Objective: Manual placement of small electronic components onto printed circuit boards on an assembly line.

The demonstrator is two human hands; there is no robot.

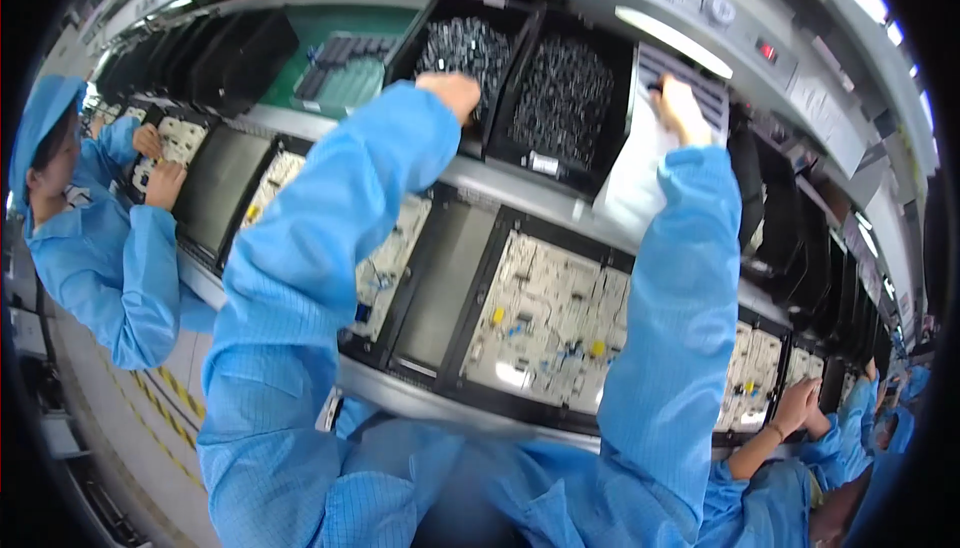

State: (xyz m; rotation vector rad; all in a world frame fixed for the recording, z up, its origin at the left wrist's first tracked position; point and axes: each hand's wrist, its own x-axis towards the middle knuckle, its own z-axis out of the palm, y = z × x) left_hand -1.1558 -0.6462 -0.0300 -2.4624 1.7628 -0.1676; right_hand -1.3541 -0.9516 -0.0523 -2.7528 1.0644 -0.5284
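Note:
My left hand [452,94] is at the near left part of a black bin [515,23] heaped with small black parts [462,48]. Its fingers curl down and inward, and the back of the hand hides whatever they hold. Farther right, my right hand [684,114] reaches over a white tray with dark slots [708,98]. Its fingers are bent together in a pinch, with something small and dark at the tips that I cannot make out. White sheet-like material [632,183] lies beneath that wrist. Between the two hands stands a second black bin [543,165] full of small dark parts.
Below my arms a line carries black-framed fixtures with pale boards [545,318] bearing yellow and blue bits. A green mat [330,33] holds a dark tray at the upper left. Co-workers in blue work at left [95,218] and right [775,498]. A control panel [720,8] overhangs the bench.

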